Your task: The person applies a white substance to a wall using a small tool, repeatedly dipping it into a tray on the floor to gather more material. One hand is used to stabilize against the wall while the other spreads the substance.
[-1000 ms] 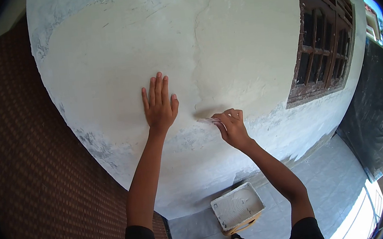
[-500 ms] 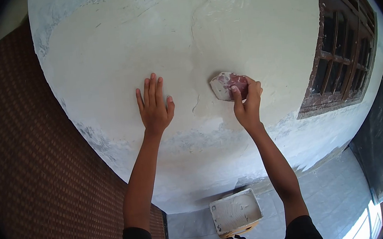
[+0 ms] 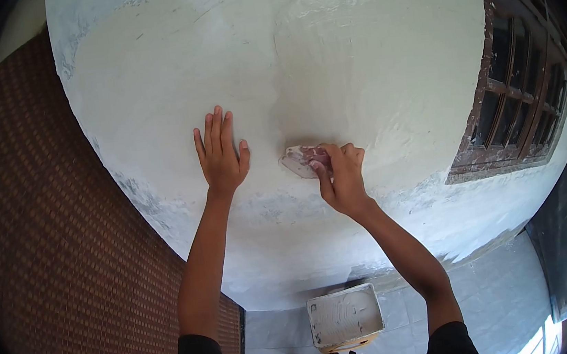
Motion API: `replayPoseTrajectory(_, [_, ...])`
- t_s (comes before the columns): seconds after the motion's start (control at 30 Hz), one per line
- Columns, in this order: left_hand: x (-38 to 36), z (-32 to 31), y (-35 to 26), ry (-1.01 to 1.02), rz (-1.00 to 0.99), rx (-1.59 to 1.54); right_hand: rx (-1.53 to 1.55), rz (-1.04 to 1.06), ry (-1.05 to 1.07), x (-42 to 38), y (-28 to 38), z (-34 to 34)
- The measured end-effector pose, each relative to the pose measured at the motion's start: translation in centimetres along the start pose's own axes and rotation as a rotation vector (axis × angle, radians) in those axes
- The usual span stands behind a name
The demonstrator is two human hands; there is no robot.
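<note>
My left hand (image 3: 220, 157) lies flat on the wall (image 3: 177, 84), fingers stretched upward, holding nothing. To its right, my right hand (image 3: 344, 174) grips a reddish putty scraper (image 3: 300, 162) smeared with white paste, thumb on its near face and fingers behind. The scraper's edge appears to touch the wall, which bears a fresh cream-white coat. Ridges and a wet-looking patch show higher up, and bare greyish patches line the lower part of the coat.
A tray of white paste (image 3: 345, 314) stands below, near the foot of the wall. Woven brown matting (image 3: 84, 253) borders the left side. A brown wooden window (image 3: 513, 94) is set at the right. Grey sheeting (image 3: 475, 295) covers the floor.
My right hand has moved down and to the left with the scraper, now tilted differently. The left hand stays flat on the wall. The view has shifted slightly.
</note>
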State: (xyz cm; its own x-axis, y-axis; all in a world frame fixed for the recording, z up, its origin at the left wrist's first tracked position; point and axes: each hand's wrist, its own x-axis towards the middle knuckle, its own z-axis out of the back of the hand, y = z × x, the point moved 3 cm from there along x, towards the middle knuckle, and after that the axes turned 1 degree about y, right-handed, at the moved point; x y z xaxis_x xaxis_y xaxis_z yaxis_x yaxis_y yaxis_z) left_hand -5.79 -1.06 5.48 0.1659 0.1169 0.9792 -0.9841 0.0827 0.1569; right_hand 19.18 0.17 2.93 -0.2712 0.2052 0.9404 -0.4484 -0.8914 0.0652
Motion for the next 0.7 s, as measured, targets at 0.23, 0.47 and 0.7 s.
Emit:
replayPoseTrajectory(0.23, [-0.1, -0.1, 0.0, -0.008, -0.004, -0.001, -0.011, -0.467, -0.425, 2.3, -4.4, 4.3])
replayPoseTrajectory(0.47, [-0.2, 0.1, 0.0, 0.004, 0.012, -0.015, -0.055, 0.07, 0.075, -0.8, 0.0, -0.6])
replayPoseTrajectory(0.7, [-0.1, 0.2, -0.1, 0.048, -0.008, -0.039, 0.343, -0.501, -0.621, 2.9, -3.9, 3.9])
